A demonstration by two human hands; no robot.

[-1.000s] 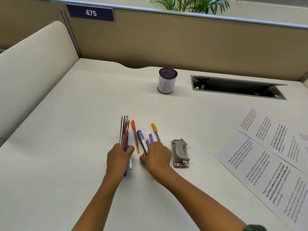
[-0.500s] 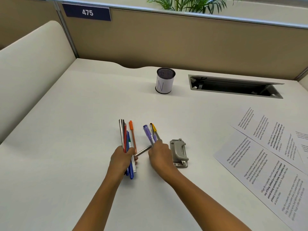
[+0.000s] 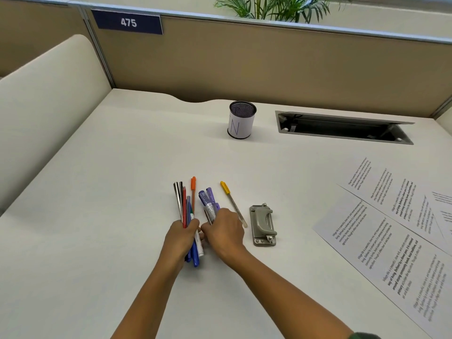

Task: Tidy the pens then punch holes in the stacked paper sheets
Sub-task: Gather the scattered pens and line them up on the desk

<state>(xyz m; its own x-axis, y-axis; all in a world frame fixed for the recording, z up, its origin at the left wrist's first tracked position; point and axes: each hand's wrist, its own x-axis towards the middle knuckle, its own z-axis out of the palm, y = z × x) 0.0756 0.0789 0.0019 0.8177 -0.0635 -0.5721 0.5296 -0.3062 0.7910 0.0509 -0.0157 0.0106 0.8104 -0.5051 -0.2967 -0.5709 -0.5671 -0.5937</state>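
My left hand [image 3: 180,237] is closed around a bundle of pens [image 3: 184,204]: silver, red, blue and an orange-capped one fan out above the fist. My right hand [image 3: 225,230] sits right beside it, fingers closed on two or three purple pens [image 3: 206,198] that lie on the desk. A yellow-capped pen [image 3: 231,201] lies loose just right of that hand. The grey hole punch [image 3: 263,225] rests further right. Printed paper sheets [image 3: 381,243] lie spread at the right. A black mesh pen cup [image 3: 241,119] with a white label stands at the back.
A cable tray opening [image 3: 342,127] is cut into the white desk [image 3: 97,192] behind the sheets. Tan partition walls [image 3: 269,64] close the back, and a cream divider [image 3: 36,106] closes the left. A plant shows above the partition.
My right hand has gathered the purple pens and slid left against my left hand. The yellow-capped pen has been left lying apart on the desk. My left hand keeps its bundle.
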